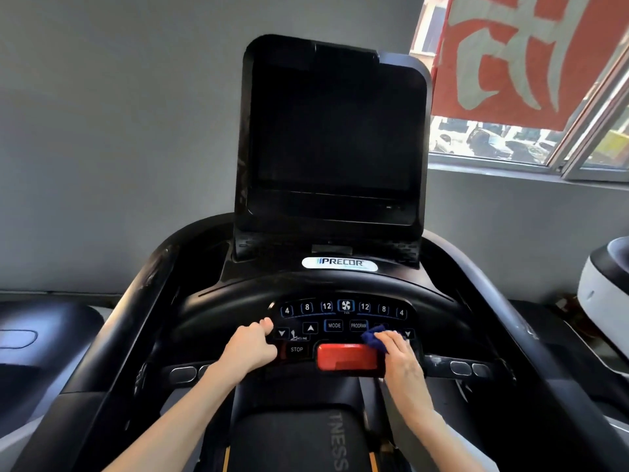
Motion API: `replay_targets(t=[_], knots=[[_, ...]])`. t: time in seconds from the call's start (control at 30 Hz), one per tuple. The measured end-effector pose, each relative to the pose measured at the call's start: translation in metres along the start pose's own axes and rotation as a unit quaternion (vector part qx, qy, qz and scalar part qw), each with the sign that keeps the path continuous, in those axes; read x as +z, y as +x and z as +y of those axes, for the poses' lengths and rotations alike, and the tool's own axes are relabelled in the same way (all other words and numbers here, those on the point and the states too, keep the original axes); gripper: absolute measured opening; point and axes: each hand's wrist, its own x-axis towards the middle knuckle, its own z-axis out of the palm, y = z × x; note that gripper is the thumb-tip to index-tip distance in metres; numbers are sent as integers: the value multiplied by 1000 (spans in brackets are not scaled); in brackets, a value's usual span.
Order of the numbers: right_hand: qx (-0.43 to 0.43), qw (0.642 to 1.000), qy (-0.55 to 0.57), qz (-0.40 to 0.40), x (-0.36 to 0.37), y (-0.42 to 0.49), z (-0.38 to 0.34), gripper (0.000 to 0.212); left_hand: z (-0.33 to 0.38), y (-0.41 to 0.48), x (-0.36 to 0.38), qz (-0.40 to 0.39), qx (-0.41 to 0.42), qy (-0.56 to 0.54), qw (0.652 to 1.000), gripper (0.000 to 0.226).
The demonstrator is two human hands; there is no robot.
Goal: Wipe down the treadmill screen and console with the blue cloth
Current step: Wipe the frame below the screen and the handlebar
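Right hand (401, 361) holds blue cloth (374, 340) bunched on console (238, 301) keypad; left hand (250, 349) braces, fingers curled on the edge. Best light passes, avoid pressing buttons.

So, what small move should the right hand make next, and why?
Probably sweep the blue cloth leftward across the console: the right hand holds it just right of the PROGRAM button, and the MODE button and incline arrows lie further left, near the left hand.

Red banner (531, 63) hangs across the window (493, 141), upper right
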Motion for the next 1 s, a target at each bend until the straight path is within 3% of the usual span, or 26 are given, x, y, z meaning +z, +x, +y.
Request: replay_targets(t=[0.1, 0.17, 0.23, 0.37, 0.47, 0.5, 0.6, 0.67, 0.73, 0.83, 0.9, 1.0], knots=[[121, 984, 101, 89, 6, 37, -12, 40, 4, -1, 0, 7, 4, 13, 1000, 60], [156, 982, 70, 86, 24, 54, -31, 48, 4, -4, -1, 4, -1, 4, 1000, 63], [106, 993, 17, 45, 52, 50, -61, 57, 3, -5, -1, -2, -2, -11, 1000, 64], [-106, 990, -11, -98, 85, 25, -113, 64, -2, -3, 0, 17, -7, -24, 1000, 67], [-208, 973, -66, -81, 78, 32, -90, 66, -1, -5, 2, 46, -10, 11, 999, 67], [-185, 978, -68, -61, 72, 37, -72, 66, -1, -5, 4, 51, -6, 17, 999, 68], [-10, 999, -29, 15, 42, 50, -22, 63, -6, -5, 4, 46, 14, -9, 999, 71], [100, 994, -10, 32, 35, 56, -18, 58, -11, -3, 1, 41, 24, -43, 998, 72], [136, 989, -11, 50, 45, 61, -38, 54, -14, -3, 1, 43, 28, -72, 996, 71], [-30, 999, -37, 8, 75, 64, -89, 50, -17, -3, 4, 74, 10, -147, 986, 72], [-162, 984, -56, -38, 97, 56, -118, 47, -21, -2, 5, 136, -13, -185, 973, 68], [-395, 908, -88, -114, 107, 56, -124, 37, -32, -3, 0, 208, -60, -197, 956, 54]])
